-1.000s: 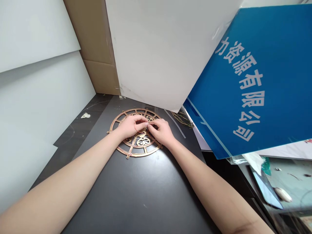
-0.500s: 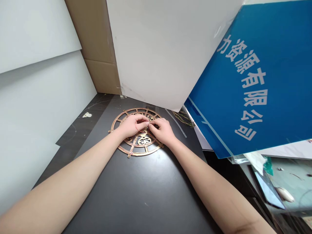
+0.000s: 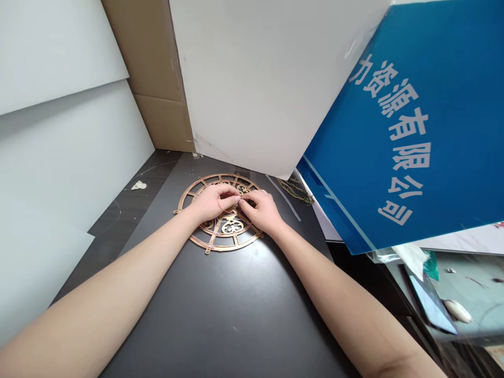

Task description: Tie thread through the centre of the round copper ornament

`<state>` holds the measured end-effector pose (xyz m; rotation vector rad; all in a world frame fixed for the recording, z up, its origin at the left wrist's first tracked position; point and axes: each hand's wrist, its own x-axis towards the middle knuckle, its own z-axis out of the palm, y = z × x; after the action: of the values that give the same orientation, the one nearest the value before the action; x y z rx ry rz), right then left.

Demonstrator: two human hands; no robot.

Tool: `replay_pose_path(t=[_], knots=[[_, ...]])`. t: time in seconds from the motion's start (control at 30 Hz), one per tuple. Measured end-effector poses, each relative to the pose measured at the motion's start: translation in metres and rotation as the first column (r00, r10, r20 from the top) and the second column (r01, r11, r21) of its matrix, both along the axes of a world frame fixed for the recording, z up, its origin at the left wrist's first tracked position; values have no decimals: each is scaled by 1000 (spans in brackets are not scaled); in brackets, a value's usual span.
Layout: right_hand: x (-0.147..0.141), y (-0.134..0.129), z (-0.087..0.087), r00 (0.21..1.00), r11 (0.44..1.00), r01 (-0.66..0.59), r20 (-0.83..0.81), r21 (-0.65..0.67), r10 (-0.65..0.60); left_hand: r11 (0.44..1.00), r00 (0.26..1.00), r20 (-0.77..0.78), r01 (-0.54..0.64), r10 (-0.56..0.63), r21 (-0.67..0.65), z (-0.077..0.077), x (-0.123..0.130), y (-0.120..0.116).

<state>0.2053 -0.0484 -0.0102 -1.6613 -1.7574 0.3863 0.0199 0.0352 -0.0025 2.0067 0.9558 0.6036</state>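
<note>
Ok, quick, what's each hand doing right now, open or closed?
Left hand: closed, pinching something too small to make out, above the copper-coloured openwork disc.
Right hand: closed, also pinching there, against the left hand.

So the round brass openwork disc (image 3: 220,248) sits on a flat dark tabletop (image 3: 220,315), with the left hand (image 3: 214,203) and right hand (image 3: 263,212) on top of it. Right behind the disc there's a big white flat board (image 3: 268,79), and behind-left a tan cardboard sheet (image 3: 147,68). Just right of it lies a thin clear plastic strip (image 3: 284,199), with a small brass fretwork piece (image 3: 295,191) beyond that. Further right, a blue rectangular printed sign (image 3: 409,136) hangs tilted. Well left stand pale grey flat panels (image 3: 59,147).
</note>
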Motion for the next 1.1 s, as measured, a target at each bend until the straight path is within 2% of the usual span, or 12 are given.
replay_pose_path(t=[0.73,1.1], knots=[[0,1,-3,1000,1000,2,12,20,-3,1000,1000,1,-2,2,1,0,-2,0],[-3,-4,3,1000,1000,-8,14,10,8,992,987,148,-39,56,-116,4,0,-5]])
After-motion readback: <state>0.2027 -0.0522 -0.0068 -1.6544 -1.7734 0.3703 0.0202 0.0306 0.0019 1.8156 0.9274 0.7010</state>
